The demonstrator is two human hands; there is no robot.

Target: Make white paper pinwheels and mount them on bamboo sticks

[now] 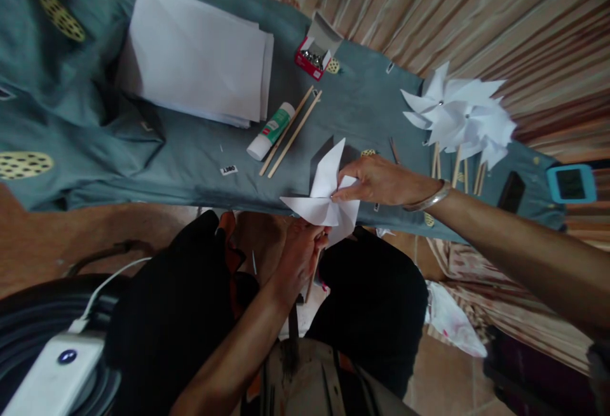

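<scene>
A white paper pinwheel [324, 197] hovers at the near edge of a table draped in teal cloth [190, 149]. My right hand [376, 181], a metal bangle on its wrist, pinches the pinwheel's centre from the right. Below it, my left hand [300, 254] grips a thin wooden stick [312, 279] that runs up behind the pinwheel. Both hands are over my lap, just in front of the cloth's edge.
On the cloth lie a stack of white paper [200, 57], a glue stick [271, 131], two wooden sticks [291, 131], an open red box of pins [315, 54] and several finished pinwheels [460, 120]. A blue-cased device [570, 183] sits far right, a white power bank [52, 371] lower left.
</scene>
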